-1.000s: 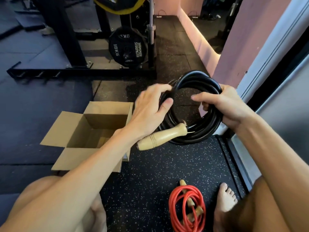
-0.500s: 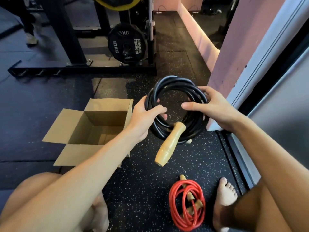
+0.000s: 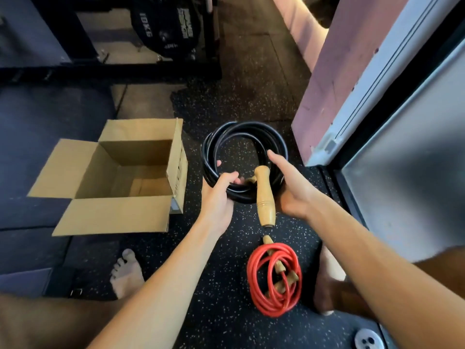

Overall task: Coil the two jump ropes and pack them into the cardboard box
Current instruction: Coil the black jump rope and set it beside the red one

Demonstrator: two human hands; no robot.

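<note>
the black jump rope [image 3: 245, 137], a thick glossy cord wound into a round coil of several loops, is held above the speckled rubber floor [image 3: 221, 311] just right of the cardboard box [image 3: 83, 170]. the left hand [image 3: 218, 197] grips the coil's near-left arc, its fingers [image 3: 230, 175] curled over the strands with their tips hidden inside the ring; the right hand [image 3: 293, 190] cups the near-right arc from outside, fingers stretched flat along the loops, the thumb out of sight. one smooth turned wooden handle [image 3: 264, 197] hangs down across the coil between the two hands; a second handle is mostly covered, only a small tan bit showing beside the left fingertips. the box is plain brown corrugated board, open, its flaps folded outward, nothing visible inside but the seamed bottom; printing on its right wall is too blurred to read. nearer the person the red jump rope [image 3: 275, 278] lies coiled on the floor, a thinner shiny cord, with wooden handles partly buried in its loops, so their count is unclear. two bare feet rest on the floor, the right one largely hidden behind the right forearm. at the top a black weight plate [image 3: 166, 23] is cut off by the frame, and a round pale metal disc [image 3: 369, 340] is clipped at the bottom edge.
</note>
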